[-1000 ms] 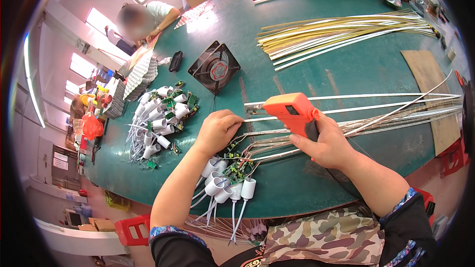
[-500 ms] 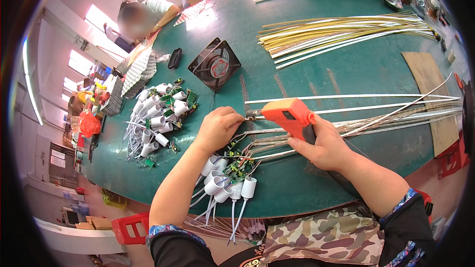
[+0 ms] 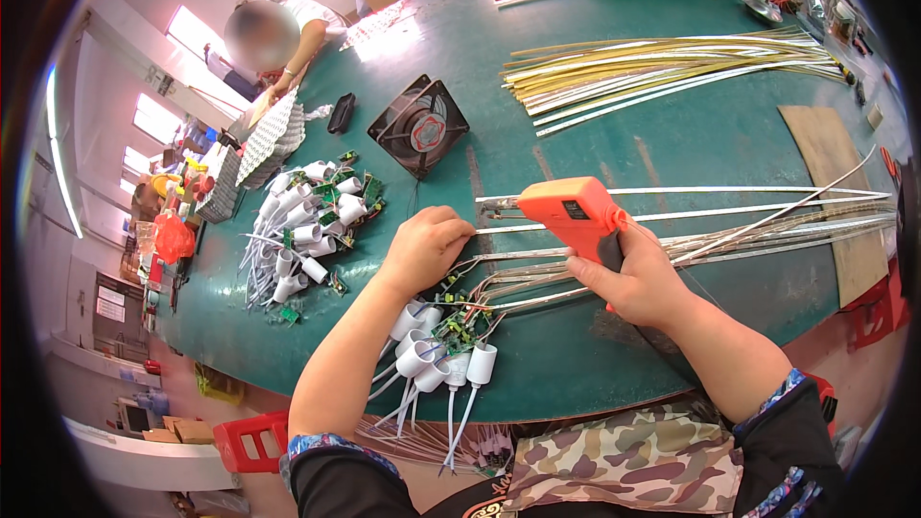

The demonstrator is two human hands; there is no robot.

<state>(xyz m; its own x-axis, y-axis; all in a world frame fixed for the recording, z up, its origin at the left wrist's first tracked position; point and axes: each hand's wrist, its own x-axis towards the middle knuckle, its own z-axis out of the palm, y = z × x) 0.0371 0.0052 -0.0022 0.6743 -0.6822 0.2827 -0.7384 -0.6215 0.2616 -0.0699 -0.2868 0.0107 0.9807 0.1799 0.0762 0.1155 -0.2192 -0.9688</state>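
My right hand (image 3: 640,278) grips an orange soldering gun (image 3: 573,214) by its handle. The gun's metal tip (image 3: 497,203) hovers near the left ends of the long thin white strips (image 3: 662,214), a short way from my other fingers. Thumb and fingers of my left hand (image 3: 429,247) are pinched together at the end of one strip; what lies between them is hidden. Below that hand, small green circuit boards (image 3: 460,326) are wired to more strips (image 3: 547,273). White cylindrical lamp bases (image 3: 483,363) with white cables hang toward the table's near edge.
A pile of white lamp bases with boards (image 3: 305,221) lies to the left. Behind it stands a square black fan (image 3: 419,125), with a black case (image 3: 341,113) beside it. Yellow and white strips (image 3: 662,72) lie farther back. A co-worker (image 3: 307,34) handles a white dimpled tray (image 3: 271,141).
The soldering gun has drawn back to the right and up, off the strip end. My left hand has stayed put. The co-worker's arm now reaches to the dimpled tray.
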